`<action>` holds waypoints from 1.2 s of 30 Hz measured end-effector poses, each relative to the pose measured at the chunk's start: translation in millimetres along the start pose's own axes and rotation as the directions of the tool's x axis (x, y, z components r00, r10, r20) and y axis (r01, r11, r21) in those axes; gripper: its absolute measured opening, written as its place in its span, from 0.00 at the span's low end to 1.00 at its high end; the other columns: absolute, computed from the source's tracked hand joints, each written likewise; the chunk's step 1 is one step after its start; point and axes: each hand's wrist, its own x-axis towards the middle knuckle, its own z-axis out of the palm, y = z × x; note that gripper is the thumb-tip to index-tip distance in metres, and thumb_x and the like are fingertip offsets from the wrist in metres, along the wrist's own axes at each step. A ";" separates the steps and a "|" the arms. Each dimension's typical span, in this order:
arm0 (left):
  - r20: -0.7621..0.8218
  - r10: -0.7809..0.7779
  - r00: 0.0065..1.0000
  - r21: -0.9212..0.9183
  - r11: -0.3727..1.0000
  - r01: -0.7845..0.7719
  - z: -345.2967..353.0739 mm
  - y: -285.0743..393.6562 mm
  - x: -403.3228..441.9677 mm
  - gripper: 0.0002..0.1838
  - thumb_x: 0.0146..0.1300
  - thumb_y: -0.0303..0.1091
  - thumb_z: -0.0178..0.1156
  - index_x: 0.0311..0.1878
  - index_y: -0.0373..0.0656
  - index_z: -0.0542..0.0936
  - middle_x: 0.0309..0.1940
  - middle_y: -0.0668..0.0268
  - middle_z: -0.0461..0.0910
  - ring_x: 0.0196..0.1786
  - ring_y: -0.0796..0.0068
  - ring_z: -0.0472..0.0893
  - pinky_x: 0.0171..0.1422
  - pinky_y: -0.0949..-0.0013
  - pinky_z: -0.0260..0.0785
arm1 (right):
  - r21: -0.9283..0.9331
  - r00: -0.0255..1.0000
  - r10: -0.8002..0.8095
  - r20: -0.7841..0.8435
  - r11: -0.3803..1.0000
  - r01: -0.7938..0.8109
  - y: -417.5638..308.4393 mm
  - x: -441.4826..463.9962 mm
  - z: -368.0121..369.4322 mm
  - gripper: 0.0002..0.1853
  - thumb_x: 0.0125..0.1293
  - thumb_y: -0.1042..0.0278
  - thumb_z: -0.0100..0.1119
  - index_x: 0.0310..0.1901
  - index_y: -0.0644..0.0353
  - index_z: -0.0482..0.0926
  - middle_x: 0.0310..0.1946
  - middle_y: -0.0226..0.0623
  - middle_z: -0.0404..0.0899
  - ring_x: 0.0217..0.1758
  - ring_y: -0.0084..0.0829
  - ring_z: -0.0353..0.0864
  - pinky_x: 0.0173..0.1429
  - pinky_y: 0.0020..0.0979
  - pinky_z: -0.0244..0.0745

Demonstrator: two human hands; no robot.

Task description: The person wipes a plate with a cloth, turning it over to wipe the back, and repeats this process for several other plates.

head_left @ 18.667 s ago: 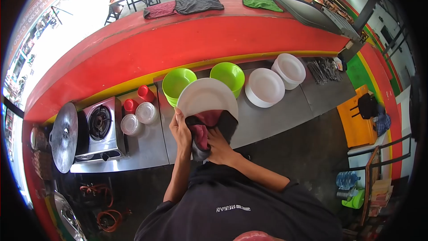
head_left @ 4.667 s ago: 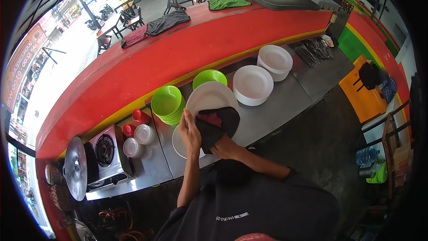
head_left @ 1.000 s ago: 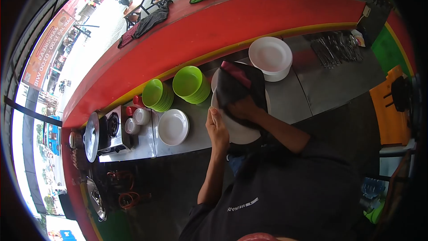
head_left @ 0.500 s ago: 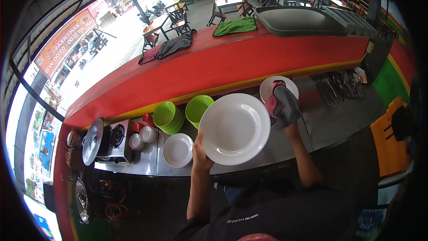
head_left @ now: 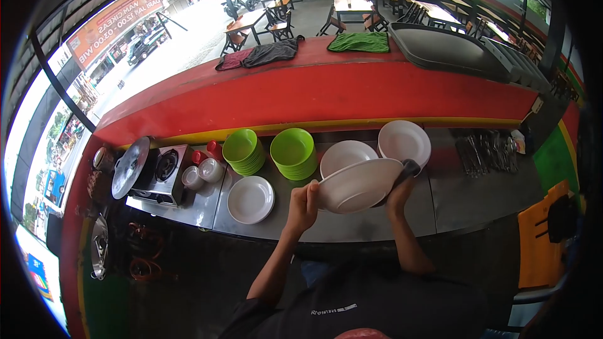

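A white plate (head_left: 355, 187) is held up tilted over the steel counter, its underside facing me. My left hand (head_left: 303, 207) grips its left rim with thumb and fingers. At the right rim, my right hand (head_left: 399, 198) holds a dark cloth (head_left: 407, 172) against the plate; the cloth is mostly hidden. Just behind the held plate stand two piles of white plates, a nearer one (head_left: 347, 154) and one to its right (head_left: 404, 142). Another white plate (head_left: 250, 199) lies on the counter to the left, below the green bowls.
Two stacks of green bowls (head_left: 244, 150) (head_left: 293, 152) stand near the red wall (head_left: 314, 97). Farther left are red cups (head_left: 214, 149), clear containers (head_left: 210, 170) and a stove (head_left: 166, 166). Cutlery (head_left: 487, 152) lies at the right. Cloths (head_left: 358, 42) and a grey tray (head_left: 443, 53) top the wall.
The held plate has tipped from showing its inner face to showing its underside. My right hand has brought the cloth from beyond the plate to its right rim. The view has shifted.
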 end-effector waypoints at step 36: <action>-0.070 -0.099 0.993 0.062 0.993 0.103 78.1 55.8 17.6 0.34 0.81 0.54 0.38 0.22 0.35 0.66 0.16 0.72 0.60 0.24 0.85 0.59 0.26 0.68 0.50 | -0.310 0.709 -0.282 0.646 0.752 0.582 -40.1 -8.1 30.9 0.28 0.68 0.65 0.54 0.67 0.70 0.68 0.69 0.56 0.65 0.75 0.52 0.61 0.78 0.46 0.51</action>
